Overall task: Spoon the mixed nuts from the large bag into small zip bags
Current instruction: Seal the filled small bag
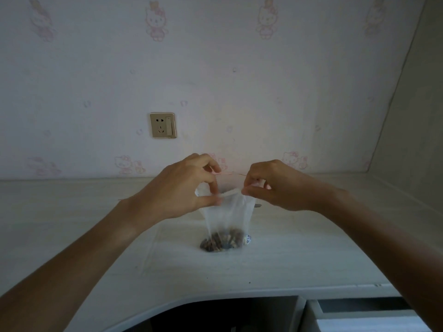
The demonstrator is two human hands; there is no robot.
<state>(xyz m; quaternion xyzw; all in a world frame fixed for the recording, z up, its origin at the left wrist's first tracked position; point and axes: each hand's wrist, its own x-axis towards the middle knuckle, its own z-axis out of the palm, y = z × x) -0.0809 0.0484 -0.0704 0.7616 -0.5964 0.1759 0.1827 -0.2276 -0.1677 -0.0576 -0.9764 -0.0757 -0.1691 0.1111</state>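
Observation:
A small clear zip bag [227, 212] stands upright on the pale desk [299, 248], with a heap of brown mixed nuts [221, 240] at its bottom. My left hand [182, 190] pinches the left end of the bag's top edge between thumb and fingers. My right hand [271, 185] pinches the right end of the same edge. The top strip is stretched between both hands. A small patterned object [248, 240] peeks out behind the bag's lower right. The large bag and the spoon cannot be made out.
A flat clear plastic sheet or empty bag [153, 250] lies on the desk left of the nuts. A wall socket [163, 125] sits on the wallpapered wall behind. The desk's curved front edge [191, 299] is near me, with a drawer [359, 315] at lower right.

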